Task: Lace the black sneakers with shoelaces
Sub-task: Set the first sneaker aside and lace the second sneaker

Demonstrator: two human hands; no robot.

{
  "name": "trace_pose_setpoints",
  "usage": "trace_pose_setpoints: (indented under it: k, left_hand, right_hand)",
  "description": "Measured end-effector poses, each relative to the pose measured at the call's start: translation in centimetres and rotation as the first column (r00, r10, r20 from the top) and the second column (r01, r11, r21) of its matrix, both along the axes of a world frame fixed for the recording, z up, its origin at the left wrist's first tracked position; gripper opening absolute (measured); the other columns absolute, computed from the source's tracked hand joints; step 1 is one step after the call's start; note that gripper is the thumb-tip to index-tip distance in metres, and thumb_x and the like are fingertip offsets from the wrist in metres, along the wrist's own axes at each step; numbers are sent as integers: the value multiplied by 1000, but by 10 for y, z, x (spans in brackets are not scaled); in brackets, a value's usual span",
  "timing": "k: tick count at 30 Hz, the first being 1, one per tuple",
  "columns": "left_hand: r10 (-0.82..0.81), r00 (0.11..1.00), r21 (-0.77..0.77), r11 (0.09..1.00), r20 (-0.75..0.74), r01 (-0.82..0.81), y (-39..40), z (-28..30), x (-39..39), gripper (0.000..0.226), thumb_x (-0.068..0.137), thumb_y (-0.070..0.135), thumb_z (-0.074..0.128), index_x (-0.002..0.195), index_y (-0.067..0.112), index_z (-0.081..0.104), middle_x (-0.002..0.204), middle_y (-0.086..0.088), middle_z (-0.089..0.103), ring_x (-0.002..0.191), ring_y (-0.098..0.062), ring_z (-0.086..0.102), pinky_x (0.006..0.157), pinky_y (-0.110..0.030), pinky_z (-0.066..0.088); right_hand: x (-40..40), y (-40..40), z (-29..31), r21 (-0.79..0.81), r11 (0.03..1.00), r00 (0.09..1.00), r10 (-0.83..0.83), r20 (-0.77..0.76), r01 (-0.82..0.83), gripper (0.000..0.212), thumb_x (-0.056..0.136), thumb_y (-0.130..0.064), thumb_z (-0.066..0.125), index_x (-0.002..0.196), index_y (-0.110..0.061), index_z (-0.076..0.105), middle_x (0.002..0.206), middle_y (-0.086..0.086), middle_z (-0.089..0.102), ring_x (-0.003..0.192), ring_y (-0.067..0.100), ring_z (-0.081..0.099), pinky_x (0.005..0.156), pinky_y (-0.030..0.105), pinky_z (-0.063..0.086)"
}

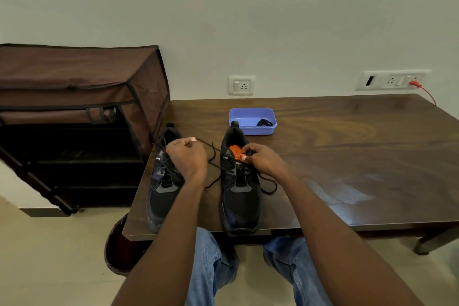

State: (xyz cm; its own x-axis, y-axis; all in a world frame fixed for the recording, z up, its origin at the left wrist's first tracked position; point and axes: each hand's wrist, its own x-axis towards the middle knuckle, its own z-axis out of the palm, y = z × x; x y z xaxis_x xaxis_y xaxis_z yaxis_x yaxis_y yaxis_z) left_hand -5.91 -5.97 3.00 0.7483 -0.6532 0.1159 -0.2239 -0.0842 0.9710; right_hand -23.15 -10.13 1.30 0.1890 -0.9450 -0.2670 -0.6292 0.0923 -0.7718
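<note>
Seated, denim-clad knees (211, 263) tucked under the near edge of the dark wooden worktop (347, 156), both forearms reaching forward over it. Two black sneakers side by side at that near edge, toes toward the camera, a little apart. Left sneaker (162, 181) already threaded through most of its eyelets; right sneaker (239, 194) laced low down only, orange insole label showing in its open mouth. Left hand (187, 156) clenched over the left sneaker's throat, fingers curled round a black shoelace (216, 154) that ran across the gap toward the right sneaker. Right hand (263, 159) at the right sneaker's collar, fingers pinching something dark there — probably the lace end, though too small to be sure. Slack lace looped on the worktop just right of that sneaker. Farther back, a shallow purple tray (253, 119) with a small dark bundle inside. Beyond, a brown fabric shoe rack (74, 97) on the left, and a wall socket (241, 85) behind.
</note>
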Motion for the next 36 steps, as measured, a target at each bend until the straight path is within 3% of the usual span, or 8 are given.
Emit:
trace_pose_setpoints:
  k: [2,5,12,15,18,24,29,36]
  left_hand:
    - [15,1000,41,999,6,-16,3,0,4,21,81,-5,49,70,6,63,80,-15,58,61,-18,54,60,-32,45]
    - [-220,948,243,956,229,163,1,-6,-1,39,85,-1,59,120,15,65,141,-11,42,126,-25,46,102,-44,47]
    - [-818,434,604,572,377,555,-7,-28,-24,22,93,24,65,114,23,74,154,-13,33,141,-33,27,117,-49,26]
    - [-795,501,517,605,343,606,-6,-26,-23,16,94,17,65,101,13,78,149,-6,41,136,-25,38,111,-37,36]
    - [-638,730,345,761,246,549,-3,-15,-22,23,92,5,60,71,14,66,106,-1,64,96,-13,58,72,-9,43]
    - [-59,997,86,995,53,54,1,-3,-8,29,83,0,53,58,13,53,83,-22,60,59,-16,51,46,-19,32]
    - [-250,940,180,961,233,211,2,-6,-7,44,83,-2,61,123,15,63,144,-8,37,120,-21,50,98,-39,50]
    - [-780,472,601,621,411,504,-6,-20,-24,23,92,25,66,114,27,74,156,-11,30,144,-30,20,118,-44,21]
  right_hand:
    - [0,-1,-1,-7,1000,1000,5,-3,-5,22,95,-18,60,115,-27,63,113,5,63,91,19,61,84,37,51]
    - [1,-2,0,3,1000,1000,1,-9,-1,28,96,-17,59,123,-24,62,112,6,61,84,16,59,73,30,46]
    - [1,-1,-2,-29,1000,1000,7,-9,-7,23,94,-18,61,116,-24,64,106,6,64,82,17,59,72,32,49]
    - [0,-1,-2,-31,999,1000,11,-6,-11,24,93,-18,62,116,-23,65,105,6,64,81,16,59,74,34,50]
    - [1,-1,-1,-35,999,1000,12,-8,-12,20,94,-18,62,114,-23,66,107,7,65,82,16,59,73,32,48]
    - [1,1,1,2,1000,1000,2,8,-2,18,95,-19,61,110,-30,63,115,5,62,95,19,62,84,36,52]
    - [1,1,1,-9,1000,1000,5,-6,-5,27,95,-18,60,121,-27,62,111,4,62,88,16,60,79,34,50]
    - [2,2,3,-22,1000,1000,14,-17,-15,21,92,-18,62,110,-27,66,100,3,66,91,21,64,85,41,54]
